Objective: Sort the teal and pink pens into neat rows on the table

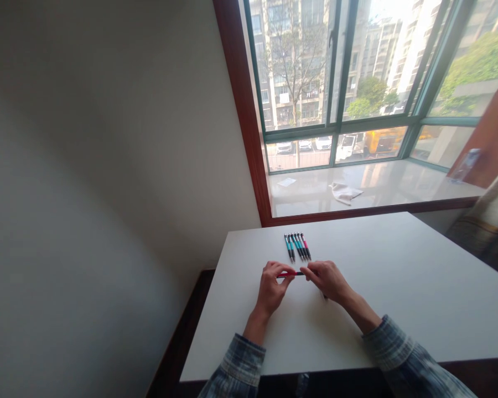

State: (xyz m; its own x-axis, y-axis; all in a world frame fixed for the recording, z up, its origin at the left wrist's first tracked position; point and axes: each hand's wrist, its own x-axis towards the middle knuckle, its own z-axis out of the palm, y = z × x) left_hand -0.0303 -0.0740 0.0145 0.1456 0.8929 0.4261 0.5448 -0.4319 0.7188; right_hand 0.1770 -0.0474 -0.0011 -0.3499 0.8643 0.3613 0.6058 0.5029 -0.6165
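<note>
- Left hand [270, 287] fingers curled, pinching the red end of a pen [291, 273].
- Right hand [327, 279] closed on the pen's dark end; pen held level between the hands, just above the worktop [419, 276].
- Row of pens [297, 246] lies just beyond the hands.
- Worktop bare to the right; left edge near the left hand.

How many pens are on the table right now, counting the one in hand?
About 6, though the row is too small to count surely: one red pen held between left hand and right hand, roughly five in the row of pens just beyond on the white table.
</note>
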